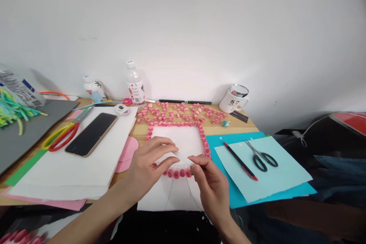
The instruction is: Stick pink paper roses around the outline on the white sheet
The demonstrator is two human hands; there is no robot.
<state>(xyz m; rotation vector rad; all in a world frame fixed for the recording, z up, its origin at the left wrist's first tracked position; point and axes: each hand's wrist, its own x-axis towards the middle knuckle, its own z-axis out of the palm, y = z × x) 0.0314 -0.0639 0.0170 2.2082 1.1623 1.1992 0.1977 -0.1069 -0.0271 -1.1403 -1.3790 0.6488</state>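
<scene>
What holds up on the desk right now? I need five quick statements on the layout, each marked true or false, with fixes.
1. The black-handled scissors lie on the light blue paper. True.
2. The smartphone lies on the grey sheet. False: it lies on the stack of white paper.
3. Pink paper coils form a row along the far edge of the white sheet. True.
4. The white mug stands left of the clear plastic bottle. False: it stands right of it.
5. The clear plastic bottle is uncapped. False: a white cap is on.
</scene>
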